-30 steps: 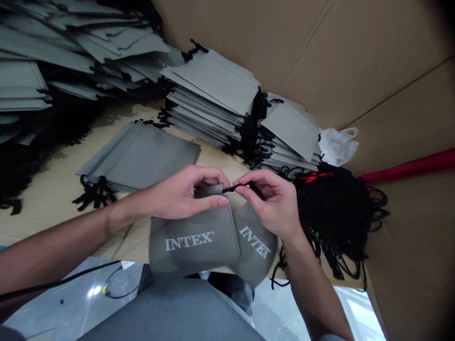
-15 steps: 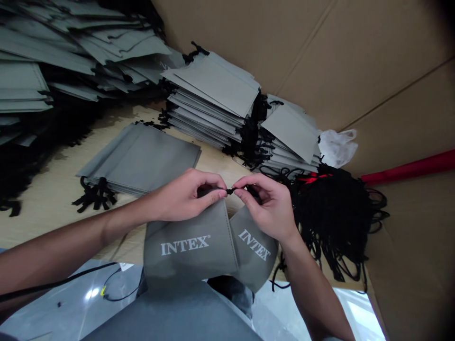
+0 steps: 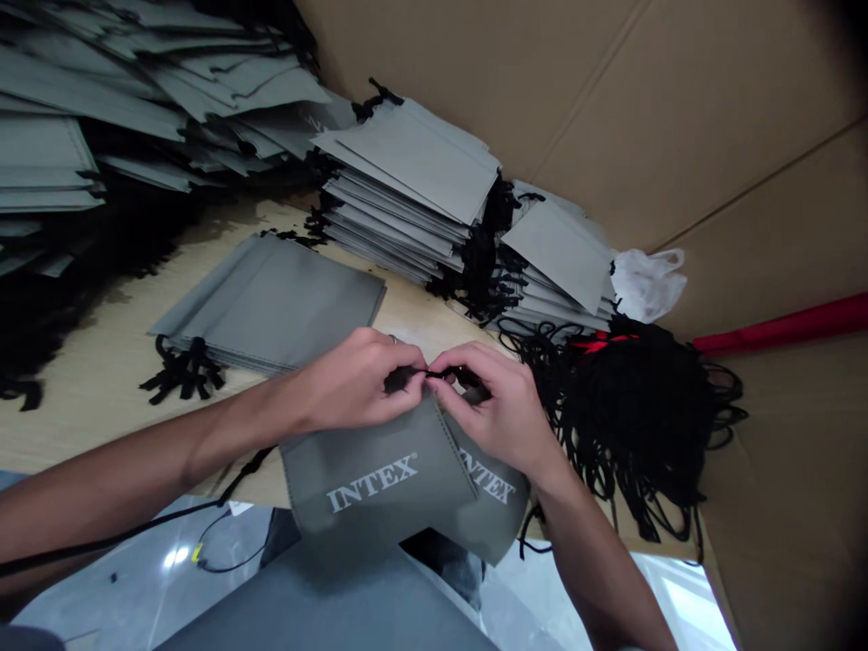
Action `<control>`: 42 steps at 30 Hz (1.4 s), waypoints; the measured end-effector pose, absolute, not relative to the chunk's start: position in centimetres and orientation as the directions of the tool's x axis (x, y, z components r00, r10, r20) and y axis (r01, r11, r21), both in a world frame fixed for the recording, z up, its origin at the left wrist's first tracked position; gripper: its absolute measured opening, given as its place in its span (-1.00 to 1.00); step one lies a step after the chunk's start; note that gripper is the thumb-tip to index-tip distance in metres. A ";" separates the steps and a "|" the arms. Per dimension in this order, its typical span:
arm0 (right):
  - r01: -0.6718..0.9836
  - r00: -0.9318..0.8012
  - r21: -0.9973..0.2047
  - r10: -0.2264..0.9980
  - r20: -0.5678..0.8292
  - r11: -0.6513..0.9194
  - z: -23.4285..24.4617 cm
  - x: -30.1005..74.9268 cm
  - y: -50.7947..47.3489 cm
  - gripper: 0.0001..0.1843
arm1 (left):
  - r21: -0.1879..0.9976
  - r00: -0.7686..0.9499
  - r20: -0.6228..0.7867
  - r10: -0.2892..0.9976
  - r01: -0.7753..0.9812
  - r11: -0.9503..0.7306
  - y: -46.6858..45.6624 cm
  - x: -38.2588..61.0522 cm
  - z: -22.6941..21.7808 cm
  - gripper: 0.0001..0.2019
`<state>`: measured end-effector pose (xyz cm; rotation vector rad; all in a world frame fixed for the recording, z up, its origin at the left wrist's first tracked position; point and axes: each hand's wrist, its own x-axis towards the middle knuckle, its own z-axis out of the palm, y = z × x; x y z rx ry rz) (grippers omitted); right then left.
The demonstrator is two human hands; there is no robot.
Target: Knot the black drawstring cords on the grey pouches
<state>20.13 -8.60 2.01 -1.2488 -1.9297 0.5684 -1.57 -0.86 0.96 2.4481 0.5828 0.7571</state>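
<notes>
Cord point(image 3: 436, 373) pinched by left hand point(image 3: 353, 380) and right hand point(image 3: 498, 402) at far edge of INTEX pouch point(image 3: 383, 452); slack pinch might lose it; cord heap point(image 3: 637, 416), right, could snag if brushed.

Dim ltg, w/ glare spot on floor point(image 3: 153, 583).

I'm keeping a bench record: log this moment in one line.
left hand: pinching black cord | right hand: pinching same cord | below hands: overlapping gray INTEX pouches | nearby: black cord bundle
</notes>
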 end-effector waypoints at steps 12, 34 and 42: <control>0.609 -0.315 -0.629 0.875 0.368 0.483 1.2 19.6 -8.8 -0.89 | 0.696 0.780 0.168 0.603 0.340 -0.633 -1.0 -1.1 1.0 -0.87; 0.085 -0.243 -0.969 0.948 0.206 0.232 1.4 20.6 -8.1 -0.88 | 0.983 0.924 -0.037 0.380 0.102 -0.153 -0.6 -2.6 3.0 -0.76; 0.217 -0.216 -0.931 0.944 0.247 0.293 1.5 21.3 -7.9 -0.83 | 0.929 0.879 0.031 0.476 0.151 -0.339 0.1 -2.7 3.1 -0.81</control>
